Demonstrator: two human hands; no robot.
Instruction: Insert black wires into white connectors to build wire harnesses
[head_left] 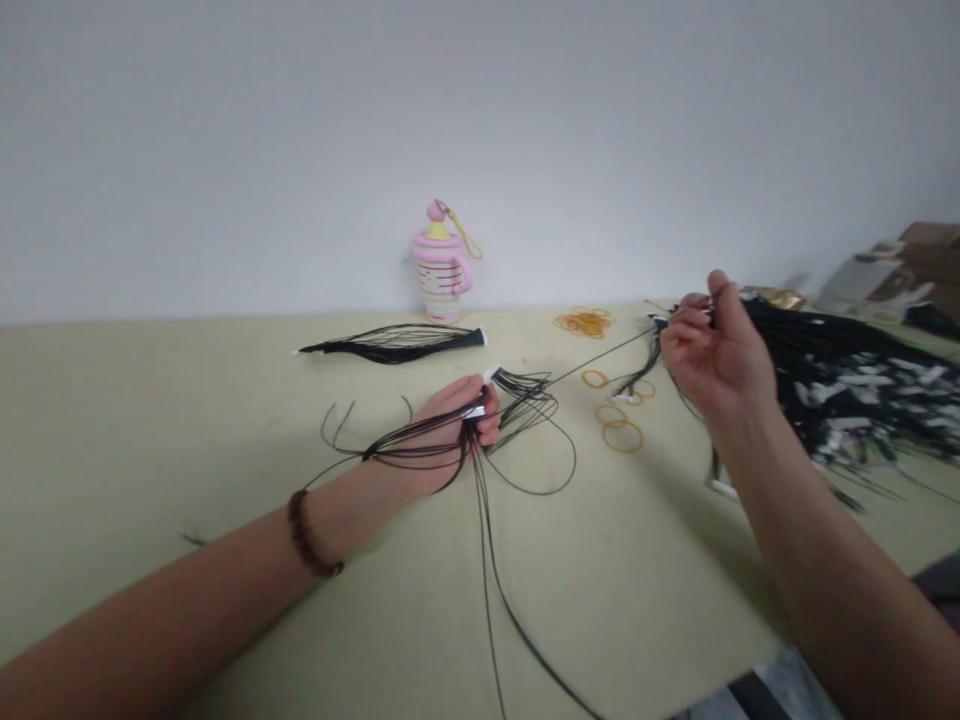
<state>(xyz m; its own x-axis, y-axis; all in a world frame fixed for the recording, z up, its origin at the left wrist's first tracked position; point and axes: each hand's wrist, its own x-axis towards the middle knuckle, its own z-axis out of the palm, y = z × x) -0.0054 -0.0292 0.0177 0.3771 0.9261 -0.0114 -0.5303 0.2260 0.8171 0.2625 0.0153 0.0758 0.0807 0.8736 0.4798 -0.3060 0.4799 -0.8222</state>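
Observation:
My left hand (457, 420) is closed round a bunch of thin black wires (517, 400) with white connector ends, and loose loops of wire drape over my wrist and trail down across the table. My right hand (716, 350) is raised to the right, its fingers pinched on one thin black wire (600, 360) that stretches from it toward my left hand. A large heap of black wires with white connectors (847, 380) lies just behind and to the right of my right hand.
A tied bundle of black wires (397, 343) lies at the back of the pale green table (187, 420). A pink striped cup (441, 265) stands by the wall. Yellow rubber bands (622, 425) lie between my hands, more in a pile (585, 321). Cardboard (907, 265) sits far right.

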